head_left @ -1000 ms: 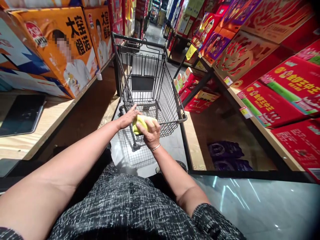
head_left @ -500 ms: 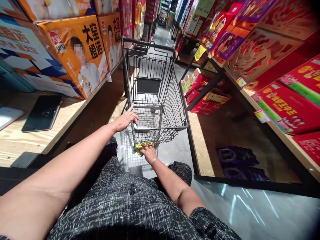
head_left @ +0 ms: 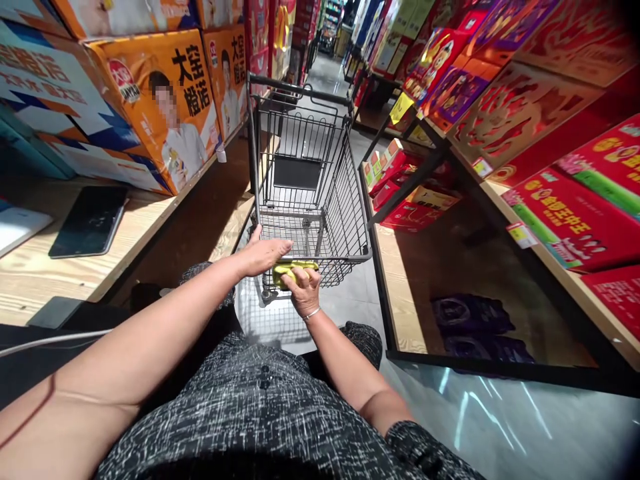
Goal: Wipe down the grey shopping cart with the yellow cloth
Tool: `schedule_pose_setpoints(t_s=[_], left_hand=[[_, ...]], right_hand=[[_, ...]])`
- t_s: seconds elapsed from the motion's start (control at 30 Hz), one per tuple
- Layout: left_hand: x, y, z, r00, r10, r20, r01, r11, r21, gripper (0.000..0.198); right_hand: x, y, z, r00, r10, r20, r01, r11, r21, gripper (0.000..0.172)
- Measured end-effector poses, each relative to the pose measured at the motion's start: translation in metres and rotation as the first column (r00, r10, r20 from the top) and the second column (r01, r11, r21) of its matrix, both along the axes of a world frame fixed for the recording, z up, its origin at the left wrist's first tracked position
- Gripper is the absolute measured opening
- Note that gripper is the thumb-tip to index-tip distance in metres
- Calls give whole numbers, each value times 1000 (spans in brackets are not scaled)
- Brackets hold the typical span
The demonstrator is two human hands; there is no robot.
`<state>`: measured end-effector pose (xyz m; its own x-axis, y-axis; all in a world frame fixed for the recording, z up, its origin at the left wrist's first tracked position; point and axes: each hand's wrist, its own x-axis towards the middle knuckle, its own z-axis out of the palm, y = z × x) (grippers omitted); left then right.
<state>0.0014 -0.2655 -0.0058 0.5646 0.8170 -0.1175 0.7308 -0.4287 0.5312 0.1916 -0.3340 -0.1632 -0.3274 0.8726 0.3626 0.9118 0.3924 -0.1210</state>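
Observation:
A dark wire shopping cart stands in the aisle in front of me, its basket empty. My left hand lies over the near handle bar of the cart, fingers curled on it. Just to its right my right hand grips a yellow cloth and presses it against the same near edge of the cart. A thin bracelet sits on my right wrist.
Orange and blue boxes line the wooden shelf at left, with a dark tablet lying flat on it. Red gift boxes fill the slanted shelves at right, more stacked low. The glossy grey floor runs ahead down the aisle.
My right hand rose with the yellow cloth from under the basket's near end to the handle bar. My left hand stayed on the bar, sliding slightly right.

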Motion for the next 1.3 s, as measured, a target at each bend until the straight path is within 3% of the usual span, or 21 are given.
schedule_pose_setpoints(t_s=[0.2, 0.33, 0.47, 0.6, 0.7, 0.8, 0.93, 1.07, 1.17, 1.3], left_hand=[[-4, -7, -21, 999, -33, -28, 36, 994, 107, 71], [-5, -10, -24, 1000, -31, -6, 31, 984, 175, 59], [-11, -14, -32, 998, 11, 59, -27, 962, 273, 50], [-26, -15, -38, 993, -9, 116, -28, 949, 314, 48], [-39, -15, -40, 991, 1, 136, -43, 949, 311, 49], [-51, -16, -40, 990, 17, 140, -60, 948, 312, 51], [-62, -17, -41, 990, 12, 141, -57, 946, 319, 49], [-67, -17, -41, 990, 5, 142, -54, 937, 344, 49], [-68, -18, -42, 990, 29, 139, -78, 931, 357, 50], [-68, -20, -44, 987, 37, 153, -95, 916, 390, 49]], right_hand=[[-4, -26, -39, 988, 84, 132, -47, 964, -262, 32], [2, -24, -41, 982, 156, 110, -136, 975, -175, 30], [20, -10, -13, 993, 106, 49, -105, 994, -24, 30], [43, 6, 33, 992, -58, -116, 86, 965, 247, 27], [46, 8, 50, 978, -144, -150, 178, 953, 245, 29], [31, -4, 33, 995, -79, -53, 83, 993, 78, 27], [8, -30, -19, 994, 40, 103, -24, 987, -158, 30], [0, -46, -52, 985, 95, 142, -61, 971, -230, 22], [2, -46, -47, 982, 125, 140, -91, 971, -223, 21], [16, -36, -5, 992, 64, 108, -51, 992, -118, 33]])
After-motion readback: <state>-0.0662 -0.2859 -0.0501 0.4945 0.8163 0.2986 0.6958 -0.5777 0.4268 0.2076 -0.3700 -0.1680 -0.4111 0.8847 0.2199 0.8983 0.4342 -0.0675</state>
